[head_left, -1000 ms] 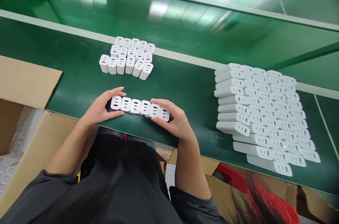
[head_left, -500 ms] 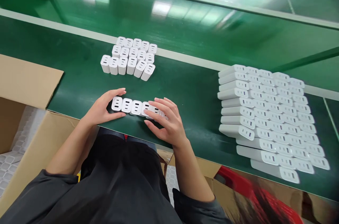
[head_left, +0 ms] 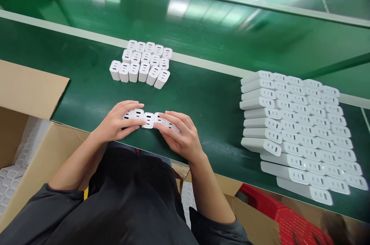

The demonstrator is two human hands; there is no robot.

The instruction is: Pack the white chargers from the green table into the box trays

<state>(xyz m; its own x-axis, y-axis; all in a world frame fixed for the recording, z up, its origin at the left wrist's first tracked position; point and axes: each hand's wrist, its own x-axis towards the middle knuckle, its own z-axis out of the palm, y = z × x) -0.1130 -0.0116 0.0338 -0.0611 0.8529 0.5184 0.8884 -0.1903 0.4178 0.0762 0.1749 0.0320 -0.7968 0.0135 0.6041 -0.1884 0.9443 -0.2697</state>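
A short row of white USB charger blocks stands near the front edge of the green bench, port faces up. My left hand is closed around the left end of this row, fingers along the far side and thumb along the near side. At the opposite end, my right hand wraps the chargers there, its fingers covering part of them. Between both hands the middle charger shows fully. Farther back, three rows of the same chargers stand together; the nearest row leans slightly at its right.
A large block of longer white multi-port units covers the bench's right side. An open cardboard box with trays inside sits at the left. Below the bench are another carton and a red plastic stool or crate. A pale strip runs along the back.
My left hand has moved right and closed over the left end of the charger row. My right hand's fingers have tightened around the right end.
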